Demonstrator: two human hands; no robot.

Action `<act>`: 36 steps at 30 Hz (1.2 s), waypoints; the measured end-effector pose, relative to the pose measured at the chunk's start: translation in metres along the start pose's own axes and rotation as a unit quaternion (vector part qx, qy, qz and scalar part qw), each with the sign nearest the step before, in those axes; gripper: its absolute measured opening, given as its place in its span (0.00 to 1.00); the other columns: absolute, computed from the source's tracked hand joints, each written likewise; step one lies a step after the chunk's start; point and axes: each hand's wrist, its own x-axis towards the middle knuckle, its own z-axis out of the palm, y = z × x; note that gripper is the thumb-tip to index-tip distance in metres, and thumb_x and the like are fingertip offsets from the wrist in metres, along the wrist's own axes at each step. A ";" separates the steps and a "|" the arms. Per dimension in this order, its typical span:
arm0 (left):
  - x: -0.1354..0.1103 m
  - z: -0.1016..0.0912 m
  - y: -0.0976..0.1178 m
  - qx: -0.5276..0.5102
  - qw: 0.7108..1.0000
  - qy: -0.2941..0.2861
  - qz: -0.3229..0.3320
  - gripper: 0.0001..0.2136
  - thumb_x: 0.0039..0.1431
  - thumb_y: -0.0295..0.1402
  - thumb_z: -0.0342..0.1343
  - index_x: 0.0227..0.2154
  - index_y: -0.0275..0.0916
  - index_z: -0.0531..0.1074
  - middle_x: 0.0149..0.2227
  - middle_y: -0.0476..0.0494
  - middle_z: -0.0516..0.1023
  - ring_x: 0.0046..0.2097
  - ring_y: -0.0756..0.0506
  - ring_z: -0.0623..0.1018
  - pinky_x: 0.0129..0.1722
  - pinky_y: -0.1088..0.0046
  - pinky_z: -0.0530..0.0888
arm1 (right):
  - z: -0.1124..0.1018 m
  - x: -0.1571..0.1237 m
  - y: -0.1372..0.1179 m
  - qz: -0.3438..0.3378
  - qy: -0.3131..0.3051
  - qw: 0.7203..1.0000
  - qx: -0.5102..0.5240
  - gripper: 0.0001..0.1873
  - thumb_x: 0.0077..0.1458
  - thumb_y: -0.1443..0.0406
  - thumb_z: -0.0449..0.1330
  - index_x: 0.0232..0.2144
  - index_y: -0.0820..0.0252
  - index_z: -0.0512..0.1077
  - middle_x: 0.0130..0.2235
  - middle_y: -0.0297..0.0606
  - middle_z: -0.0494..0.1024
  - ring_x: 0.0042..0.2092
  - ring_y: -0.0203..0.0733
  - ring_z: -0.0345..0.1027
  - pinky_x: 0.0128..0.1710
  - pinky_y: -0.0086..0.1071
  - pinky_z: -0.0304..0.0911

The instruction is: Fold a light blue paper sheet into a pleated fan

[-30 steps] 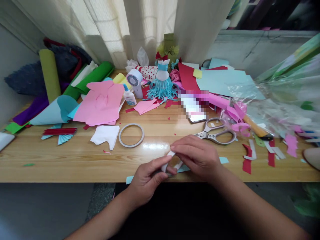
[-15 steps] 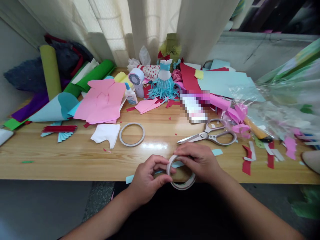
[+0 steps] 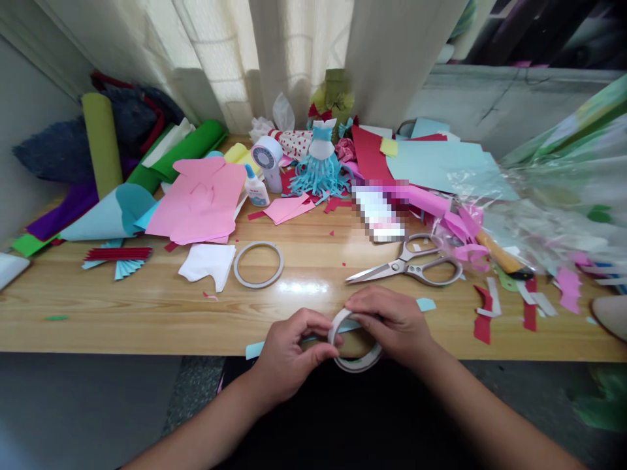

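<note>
Between my two hands, at the front edge of the table, is a roll of white tape (image 3: 360,364). My left hand (image 3: 294,352) grips its left side with thumb and fingers. My right hand (image 3: 392,320) pinches the top right of the ring, thumb inside it. Underneath lies a light blue paper strip (image 3: 255,350), partly covered by the hands and the roll. Just beyond my right hand rest scissors (image 3: 404,266), blades slightly apart and pointing left. A second tape roll (image 3: 259,283) lies flat to the left.
Behind stand a glue bottle (image 3: 257,189), a small handheld fan (image 3: 268,160) and a blue fringed paper dress (image 3: 321,170). Pink paper (image 3: 196,209) and a white paper piece (image 3: 208,264) lie left. Clear plastic wrapping (image 3: 529,202) and red scraps (image 3: 482,320) are at right.
Both hands stay on the tape roll; my right hand and the top of the ring have shifted slightly down. The other things lie as before, with a slight shift of the view.
</note>
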 end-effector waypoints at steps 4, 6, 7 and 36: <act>0.001 -0.001 0.000 0.059 0.998 -0.006 0.036 0.08 0.52 0.33 0.62 0.34 0.37 0.71 0.32 0.45 0.80 0.35 0.47 0.79 0.35 0.73 0.75 | 0.000 -0.003 -0.001 -0.013 -0.021 1.000 0.008 0.09 0.54 0.71 0.59 0.37 0.58 0.75 0.32 0.39 0.78 0.35 0.38 0.73 0.35 0.30 0.70; 0.002 -0.001 0.000 0.090 0.994 -0.024 0.059 0.06 0.53 0.33 0.61 0.31 0.37 0.71 0.32 0.44 0.80 0.35 0.47 0.78 0.36 0.72 0.74 | 0.001 -0.005 -0.001 -0.015 -0.029 0.999 0.016 0.09 0.54 0.71 0.59 0.38 0.58 0.75 0.33 0.39 0.78 0.35 0.38 0.73 0.34 0.30 0.70; 0.002 -0.001 0.000 0.098 0.992 -0.032 0.069 0.06 0.54 0.33 0.60 0.29 0.37 0.70 0.32 0.44 0.80 0.35 0.47 0.78 0.36 0.72 0.73 | 0.001 -0.006 0.000 -0.016 -0.029 0.999 0.019 0.09 0.54 0.72 0.59 0.38 0.58 0.74 0.33 0.39 0.78 0.35 0.38 0.73 0.34 0.30 0.70; -0.003 -0.003 -0.004 0.121 0.992 -0.023 0.026 0.08 0.55 0.36 0.59 0.33 0.37 0.70 0.34 0.41 0.79 0.37 0.45 0.79 0.38 0.69 0.75 | 0.000 -0.008 0.003 -0.006 -0.013 0.999 0.030 0.08 0.54 0.71 0.59 0.36 0.58 0.75 0.31 0.39 0.78 0.34 0.38 0.73 0.33 0.30 0.70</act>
